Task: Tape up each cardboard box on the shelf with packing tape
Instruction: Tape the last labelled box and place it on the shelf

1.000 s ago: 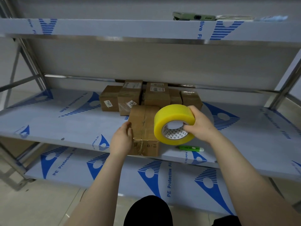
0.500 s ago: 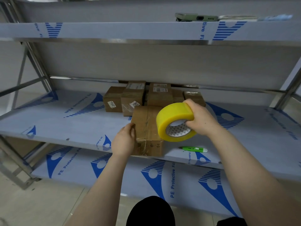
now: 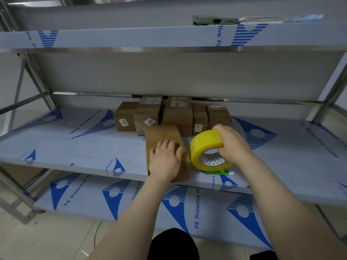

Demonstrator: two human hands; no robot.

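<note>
Mid-frame, the flat left hand (image 3: 165,160) presses the brown cardboard box (image 3: 161,134); it looks light and stiff. The right hand (image 3: 231,145) grips the yellow tape roll (image 3: 204,145) by its rim.

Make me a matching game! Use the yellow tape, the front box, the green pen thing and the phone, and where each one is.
Things:
1. yellow tape
2. front box
3. green pen thing
4. phone

Places:
A. on the top shelf
B. under the left hand
C. gripped by the right hand
D. lying near the front edge of the middle shelf

Pairs: 1-C, 2-B, 3-D, 4-A
</note>
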